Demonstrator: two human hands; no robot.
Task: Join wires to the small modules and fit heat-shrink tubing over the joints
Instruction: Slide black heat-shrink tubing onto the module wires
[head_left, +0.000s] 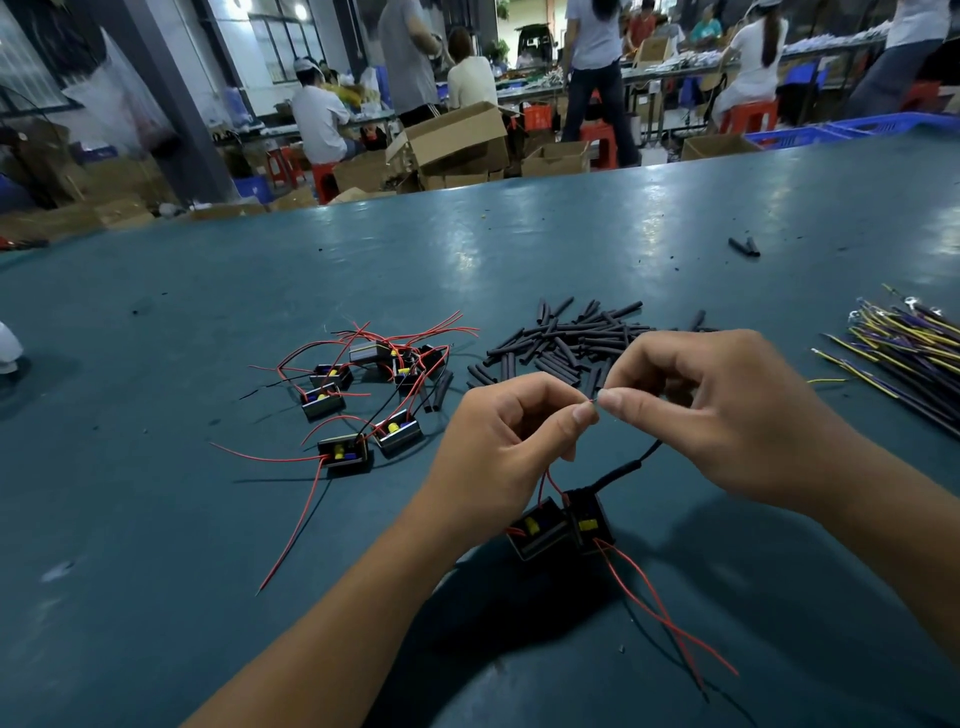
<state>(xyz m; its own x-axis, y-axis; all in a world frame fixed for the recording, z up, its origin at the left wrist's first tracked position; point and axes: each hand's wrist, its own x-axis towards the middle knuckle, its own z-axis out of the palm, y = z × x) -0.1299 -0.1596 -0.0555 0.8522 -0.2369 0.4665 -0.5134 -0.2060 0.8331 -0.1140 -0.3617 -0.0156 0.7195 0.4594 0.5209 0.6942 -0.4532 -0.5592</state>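
— Hands, both raised over the near middle of the table (182, 322): left hand (498, 447) pinching a thin wire end between thumb and forefinger, right hand (727, 415) pinching its end tip to tip against it, other fingers curled.

— And below them?

— Two small black box modules (563, 525), open-topped, yellow parts inside, hanging under the hands on thin red leads; a black sleeved lead (623, 470) running up toward the right hand.

— Table surface?

— Glossy, teal, scuffed. Left of centre, a cluster of loose modules (363, 405) with limp red and black wires. Centre, a heap of heat-shrink tubing (566, 343), short matte black pieces. At the right edge, a bundle of yellow-and-purple wires (904, 353).

— Containers?

— Beyond the far edge only: open cardboard boxes (457, 140), contents hidden.
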